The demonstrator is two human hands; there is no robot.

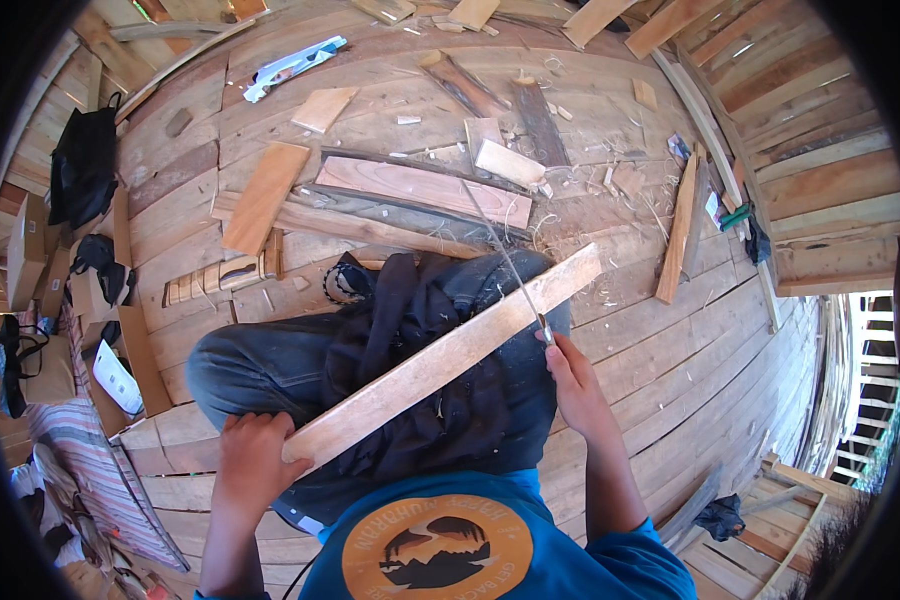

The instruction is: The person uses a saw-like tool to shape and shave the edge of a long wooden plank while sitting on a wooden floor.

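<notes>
1 plank (450,355), lower end in left hand (252,462), slanting up rightward.

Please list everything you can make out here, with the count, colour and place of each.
Long board: 1, pale tan, slanting across the middle
Blade: 1, grey, crossing the board in view
Dark cloth: 1, blackish, under the board
Loose wood pieces: many, brown to pinkish, floor ahead
Wood chips: many, pale, floor ahead
Wrapper: 1, blue-white, far left floor
Black bag: 1, black, left wall
Cardboard boxes: several, brown, left
Striped cloth: 1, multicoloured, lower left
Plank floor: 1, brown, throughout
Trousers: 1 pair, dark blue, centre
Shirt: 1, blue, bottom
Left hand: 1, on the board's near end
Right hand: 1, gripping the blade's handle
</notes>
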